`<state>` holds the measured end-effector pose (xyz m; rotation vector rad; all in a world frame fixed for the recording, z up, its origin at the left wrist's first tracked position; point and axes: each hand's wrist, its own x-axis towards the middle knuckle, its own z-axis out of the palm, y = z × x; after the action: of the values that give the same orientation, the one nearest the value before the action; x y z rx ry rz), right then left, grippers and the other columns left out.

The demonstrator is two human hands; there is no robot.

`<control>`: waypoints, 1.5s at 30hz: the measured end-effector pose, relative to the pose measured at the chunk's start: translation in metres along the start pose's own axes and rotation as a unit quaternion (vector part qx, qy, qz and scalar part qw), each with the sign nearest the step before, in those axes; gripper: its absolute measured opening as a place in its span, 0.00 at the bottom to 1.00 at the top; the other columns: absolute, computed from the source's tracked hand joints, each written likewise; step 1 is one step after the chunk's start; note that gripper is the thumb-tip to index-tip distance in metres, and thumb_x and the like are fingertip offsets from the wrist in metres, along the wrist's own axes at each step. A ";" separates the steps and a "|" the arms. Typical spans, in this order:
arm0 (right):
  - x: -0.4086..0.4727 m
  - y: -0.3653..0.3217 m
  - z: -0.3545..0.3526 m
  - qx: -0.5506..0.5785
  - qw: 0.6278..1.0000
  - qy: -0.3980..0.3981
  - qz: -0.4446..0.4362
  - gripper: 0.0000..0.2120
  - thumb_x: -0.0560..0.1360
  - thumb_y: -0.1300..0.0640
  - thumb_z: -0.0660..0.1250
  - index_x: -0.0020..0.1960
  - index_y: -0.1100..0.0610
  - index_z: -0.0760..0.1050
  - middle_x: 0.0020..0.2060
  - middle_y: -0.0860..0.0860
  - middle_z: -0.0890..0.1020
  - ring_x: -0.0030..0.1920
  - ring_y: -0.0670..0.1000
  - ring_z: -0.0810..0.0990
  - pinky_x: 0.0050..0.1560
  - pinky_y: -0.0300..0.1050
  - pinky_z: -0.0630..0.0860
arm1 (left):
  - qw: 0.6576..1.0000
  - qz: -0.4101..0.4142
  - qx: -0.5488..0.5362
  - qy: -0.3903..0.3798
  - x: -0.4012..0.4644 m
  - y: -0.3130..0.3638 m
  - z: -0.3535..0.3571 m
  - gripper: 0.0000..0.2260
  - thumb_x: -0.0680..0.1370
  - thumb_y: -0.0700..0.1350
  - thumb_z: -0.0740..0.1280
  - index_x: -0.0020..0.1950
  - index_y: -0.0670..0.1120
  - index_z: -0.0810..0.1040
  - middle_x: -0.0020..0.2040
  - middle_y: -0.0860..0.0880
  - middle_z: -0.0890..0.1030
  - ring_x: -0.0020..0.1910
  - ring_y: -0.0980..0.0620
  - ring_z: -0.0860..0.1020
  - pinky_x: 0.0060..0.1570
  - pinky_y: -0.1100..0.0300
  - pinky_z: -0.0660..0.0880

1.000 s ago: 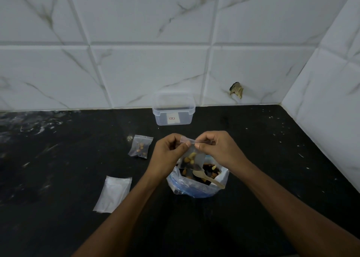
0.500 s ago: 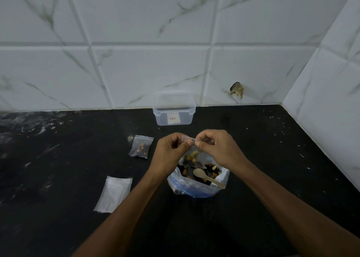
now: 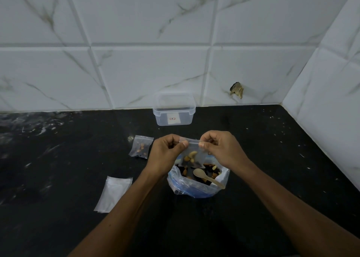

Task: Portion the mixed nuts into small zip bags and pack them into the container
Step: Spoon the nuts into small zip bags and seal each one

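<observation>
Hands (image 3: 167,153) (image 3: 222,149) spread apart along zip bag (image 3: 191,155) top.

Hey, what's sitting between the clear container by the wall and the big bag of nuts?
In the head view, both hands, left and right, pinching a small zip bag of nuts, lie between the container and the big bag.

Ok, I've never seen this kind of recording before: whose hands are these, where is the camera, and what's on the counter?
No machine here: a person wears a camera on the head, looking down at their own hands. The left hand and right hand pinch the top of a small zip bag with nuts inside, held above an open bag of mixed nuts with a wooden spoon in it. On the black counter lie a filled zip bag, a stack of empty bags and a clear container by the wall.
</observation>
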<state>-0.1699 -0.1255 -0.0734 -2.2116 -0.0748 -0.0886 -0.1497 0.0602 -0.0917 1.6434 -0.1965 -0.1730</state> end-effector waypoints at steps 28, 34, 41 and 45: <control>0.000 0.005 0.015 0.055 0.998 -0.024 -0.019 0.04 0.75 0.61 0.68 0.43 0.55 0.80 0.37 0.50 0.82 0.41 0.50 0.81 0.44 0.47 0.78 | 0.999 -0.025 -0.041 -0.022 0.003 -0.007 -0.003 0.03 0.78 0.36 0.67 0.49 0.42 0.80 0.47 0.36 0.81 0.47 0.45 0.80 0.51 0.53 0.80; -0.001 0.005 0.021 0.094 0.995 -0.028 0.009 0.02 0.75 0.60 0.69 0.45 0.54 0.80 0.39 0.50 0.83 0.41 0.48 0.83 0.42 0.44 0.80 | 0.999 -0.006 0.033 -0.022 0.002 -0.009 -0.005 0.05 0.78 0.39 0.67 0.46 0.48 0.80 0.45 0.44 0.83 0.48 0.47 0.82 0.47 0.60 0.80; -0.003 0.008 0.036 0.164 0.976 -0.092 0.111 0.06 0.77 0.62 0.68 0.52 0.54 0.79 0.46 0.53 0.85 0.46 0.50 0.85 0.47 0.49 0.83 | 0.999 -0.040 -0.014 -0.006 -0.005 -0.013 -0.019 0.03 0.78 0.39 0.66 0.49 0.45 0.79 0.48 0.46 0.82 0.48 0.51 0.81 0.47 0.62 0.80; 0.008 -0.004 0.056 0.222 0.961 -0.077 0.146 0.03 0.77 0.63 0.66 0.48 0.59 0.78 0.45 0.58 0.84 0.46 0.54 0.85 0.47 0.55 0.83 | 0.998 -0.065 -0.008 0.006 -0.012 -0.023 -0.038 0.09 0.78 0.40 0.66 0.59 0.45 0.77 0.50 0.46 0.83 0.50 0.51 0.83 0.50 0.57 0.80</control>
<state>-0.1606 -0.0781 -0.1028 -1.7553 0.1345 0.2431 -0.1520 0.1018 -0.1115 1.6424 -0.0786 -0.2632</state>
